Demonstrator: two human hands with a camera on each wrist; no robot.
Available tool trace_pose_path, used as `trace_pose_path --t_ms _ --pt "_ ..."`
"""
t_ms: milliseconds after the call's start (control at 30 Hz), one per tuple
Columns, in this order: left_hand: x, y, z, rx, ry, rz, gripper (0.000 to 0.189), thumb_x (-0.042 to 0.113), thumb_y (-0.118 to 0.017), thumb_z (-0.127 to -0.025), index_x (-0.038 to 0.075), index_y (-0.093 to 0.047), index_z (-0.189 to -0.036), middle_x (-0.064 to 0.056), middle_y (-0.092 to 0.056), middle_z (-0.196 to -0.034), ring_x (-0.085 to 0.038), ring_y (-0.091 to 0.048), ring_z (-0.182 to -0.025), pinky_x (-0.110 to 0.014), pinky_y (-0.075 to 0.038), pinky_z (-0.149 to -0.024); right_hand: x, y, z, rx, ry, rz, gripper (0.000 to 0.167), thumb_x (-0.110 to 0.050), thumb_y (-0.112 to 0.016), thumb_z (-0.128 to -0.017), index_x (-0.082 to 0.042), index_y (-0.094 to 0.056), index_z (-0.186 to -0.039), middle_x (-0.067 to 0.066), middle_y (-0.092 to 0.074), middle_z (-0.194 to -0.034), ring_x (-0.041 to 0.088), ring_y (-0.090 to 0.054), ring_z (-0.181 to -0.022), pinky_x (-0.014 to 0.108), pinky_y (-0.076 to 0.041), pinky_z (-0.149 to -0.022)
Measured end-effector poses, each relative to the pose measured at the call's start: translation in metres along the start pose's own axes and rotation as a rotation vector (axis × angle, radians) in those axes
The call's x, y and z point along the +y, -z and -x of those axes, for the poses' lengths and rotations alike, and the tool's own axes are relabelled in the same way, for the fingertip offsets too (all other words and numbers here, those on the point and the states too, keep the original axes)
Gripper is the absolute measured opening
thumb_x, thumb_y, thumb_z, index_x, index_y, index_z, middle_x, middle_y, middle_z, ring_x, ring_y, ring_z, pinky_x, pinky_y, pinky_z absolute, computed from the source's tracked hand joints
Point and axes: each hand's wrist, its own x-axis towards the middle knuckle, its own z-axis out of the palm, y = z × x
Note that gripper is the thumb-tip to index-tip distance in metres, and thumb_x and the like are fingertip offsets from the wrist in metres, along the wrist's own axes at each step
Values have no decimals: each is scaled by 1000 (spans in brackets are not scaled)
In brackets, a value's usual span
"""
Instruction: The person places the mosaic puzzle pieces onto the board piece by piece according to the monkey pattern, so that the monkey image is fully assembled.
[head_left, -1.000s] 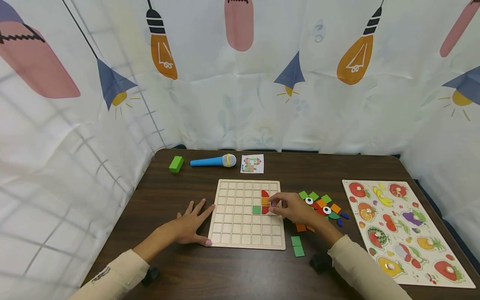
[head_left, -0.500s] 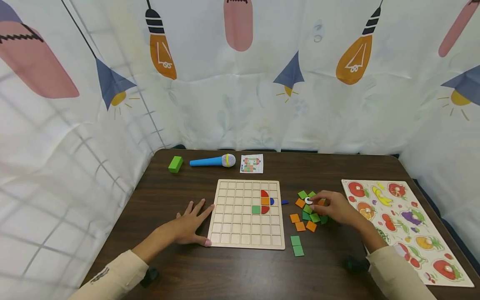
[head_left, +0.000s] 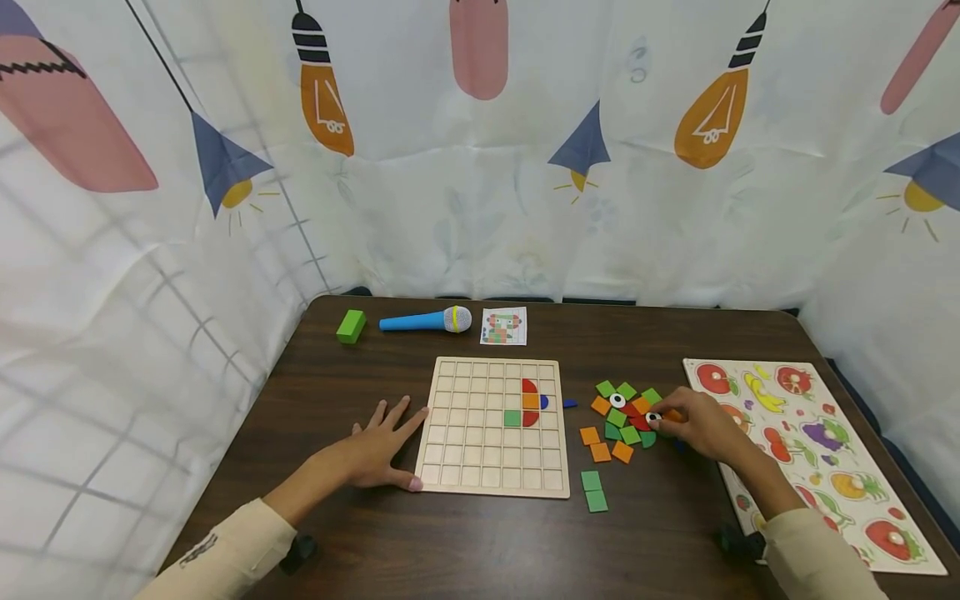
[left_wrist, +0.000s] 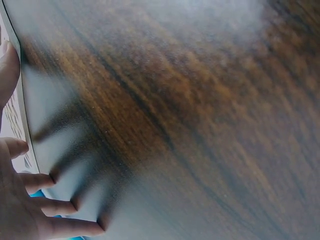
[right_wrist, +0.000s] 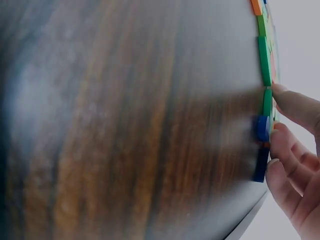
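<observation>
My left hand (head_left: 382, 450) rests with spread fingers at the left edge of a wooden grid board (head_left: 472, 458), its thumb at the near corner. On the board sit a green square (head_left: 512, 418), an orange square (head_left: 530, 402), two red rounded tiles, one above (head_left: 529, 387) and one below the orange, and a blue half-round tile (head_left: 543, 402). My right hand (head_left: 701, 423) is over the right side of a tile pile, fingertips beside a white eye tile (head_left: 653, 417). In the right wrist view, thumb and fingers stand apart along green (right_wrist: 265, 62) and blue tiles (right_wrist: 261, 162).
Two green squares (head_left: 593, 492) and a blue tile (head_left: 570, 403) lie right of the board. Behind it are a green block (head_left: 351, 327), a toy microphone (head_left: 420, 322) and a pattern card (head_left: 503, 326). A fruit puzzle board (head_left: 825, 467) fills the table's right side.
My right hand has moved from the grid board rightward to the tile pile, then to the pile's right side. The blue half-round tile shows on the board since it withdrew. My left hand stays put.
</observation>
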Motion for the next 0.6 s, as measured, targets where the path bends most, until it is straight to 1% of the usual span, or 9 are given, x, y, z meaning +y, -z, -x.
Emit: trace_pose_path --t_ms 100,267,400,500,600 --pt "-1 0 0 -2 2 0 109 63 -73 -81 16 -17 -162 -27 -5 -166 -61 -6 -147 -85 -24 -98 0 0 -1 0 -25 16 22 -24 -77 -89 -10 -77 -106 6 -66 -100 17 -59 -86 36 -49 -73" --pt "-2 -2 -1 -5 8 -1 110 64 -73 -80 17 -16 -162 -26 -5 -166 -61 -6 -147 -85 -24 -98 -3 2 -2 -25 -76 55 28 -32 -78 -89 -9 -78 -106 8 -67 -104 23 -63 -92 46 -52 -79" --pt "-2 -2 -1 -1 6 0 110 64 -73 -80 16 -17 -162 -27 -5 -166 -61 -6 -147 -85 -24 -97 -5 4 -3 -40 -68 66 27 -32 -78 -88 -10 -79 -104 9 -67 -104 26 -64 -93 50 -53 -81" --pt "-2 -1 -1 1 3 3 110 63 -73 -81 16 -17 -162 -27 -5 -166 -61 -6 -147 -85 -24 -97 -5 4 -3 -45 -59 71 25 -31 -78 -88 -10 -80 -103 8 -67 -103 25 -63 -92 50 -53 -82" --pt "0 0 -1 1 5 -1 109 62 -73 -81 16 -17 -162 -26 -5 -166 -61 -6 -147 -85 -25 -97 -3 4 -3 -57 -66 67 25 -31 -77 -89 -11 -79 -104 8 -66 -104 23 -62 -92 50 -53 -83"
